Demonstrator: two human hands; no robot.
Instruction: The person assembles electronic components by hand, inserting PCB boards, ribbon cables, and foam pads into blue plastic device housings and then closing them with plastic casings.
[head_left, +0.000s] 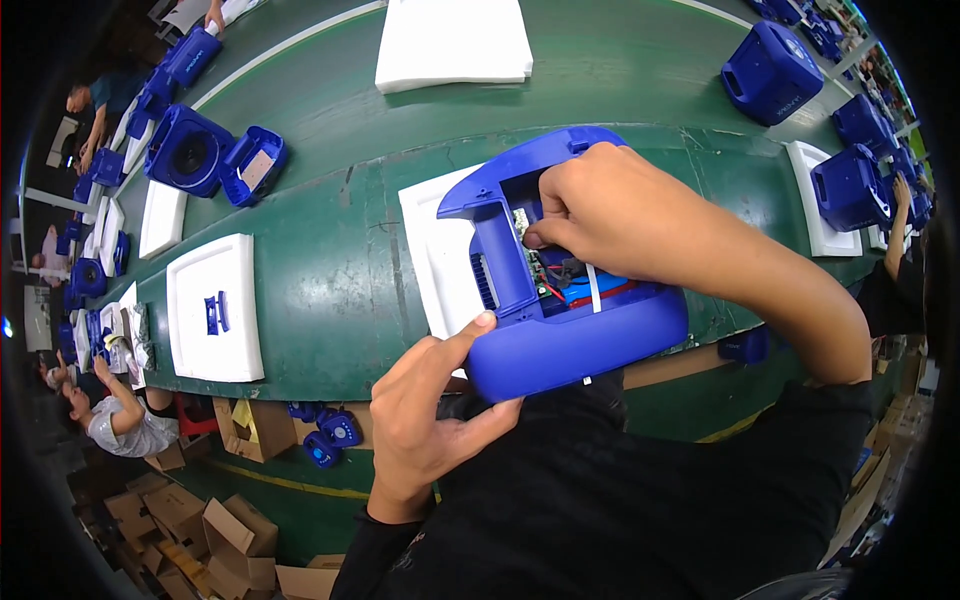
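Observation:
A blue plastic speaker housing (580, 350) lies with its open side facing up, at the near edge of the green bench. My left hand (420, 420) grips its near left corner, thumb on top and fingers along the lower side. Inside the opening my right hand (605, 215) has its fingers curled in a pinch by a green circuit board (541, 272); what the fingertips hold is hidden. Red and black wires (553, 285) run beside the board. Next to them sits a blue battery pack (606, 290), crossed by a white strap (594, 288).
White foam (432, 250) lies partly under the housing. Left of it, a foam tray (213, 340) carries small blue parts (217, 313). Blue speaker housings (190, 150) stand far left, another (772, 72) far right. Co-workers sit along both sides; cardboard boxes (240, 540) lie on the floor.

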